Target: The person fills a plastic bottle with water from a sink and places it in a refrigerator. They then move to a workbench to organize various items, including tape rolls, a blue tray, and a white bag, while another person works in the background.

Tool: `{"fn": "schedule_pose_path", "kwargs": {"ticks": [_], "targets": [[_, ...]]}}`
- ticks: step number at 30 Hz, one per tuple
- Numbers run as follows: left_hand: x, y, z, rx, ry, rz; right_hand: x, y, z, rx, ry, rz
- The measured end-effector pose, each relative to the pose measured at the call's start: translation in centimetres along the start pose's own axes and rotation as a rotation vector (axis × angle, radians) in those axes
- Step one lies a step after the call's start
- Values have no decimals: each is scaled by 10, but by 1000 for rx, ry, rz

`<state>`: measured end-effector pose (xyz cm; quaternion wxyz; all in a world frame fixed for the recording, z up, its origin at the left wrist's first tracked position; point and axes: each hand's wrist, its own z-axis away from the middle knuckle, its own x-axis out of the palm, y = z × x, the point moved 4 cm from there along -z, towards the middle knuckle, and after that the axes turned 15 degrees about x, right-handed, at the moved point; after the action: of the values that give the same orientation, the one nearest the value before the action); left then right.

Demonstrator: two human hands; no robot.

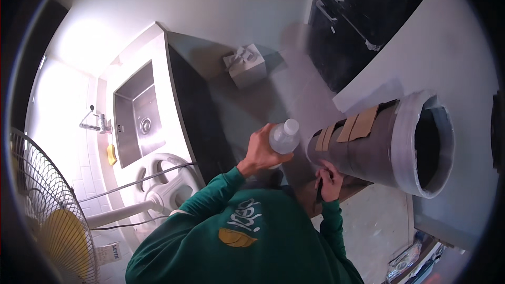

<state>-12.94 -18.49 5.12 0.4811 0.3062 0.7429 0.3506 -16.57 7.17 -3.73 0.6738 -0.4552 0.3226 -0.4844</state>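
while the l. hand is clamped round a translucent bottle, white cap on, the r. hand curls on a dark slim item, type unclear, beside the cylinder; contact w/ cylinder can't be confirmed. 2 hands apart. bottle is l. of cylinder, ahead of green top. step in hand, as judged: holding bottle; next move calls for firm l. grip, clearance from cylinder.

Glare bleaches the left-hand wall, the floor lies dim, and edges bow.
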Motion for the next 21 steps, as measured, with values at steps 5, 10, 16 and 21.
{"fn": "schedule_pose_path", "kwargs": {"ticks": [5,10,16,21], "targets": [[-18,2,-18,18,72,17,54,-60,-24,-126,-199,399],[-27,-4,-45,2,198,31,135,-109,-62,-359,-269,270],[-30,-49,-102,32,109,-80,165,-112,-143,-482,-152,609],[-110,-40,-189,319,-101,-6,199,-149,-198,-272,-286,389]]}}
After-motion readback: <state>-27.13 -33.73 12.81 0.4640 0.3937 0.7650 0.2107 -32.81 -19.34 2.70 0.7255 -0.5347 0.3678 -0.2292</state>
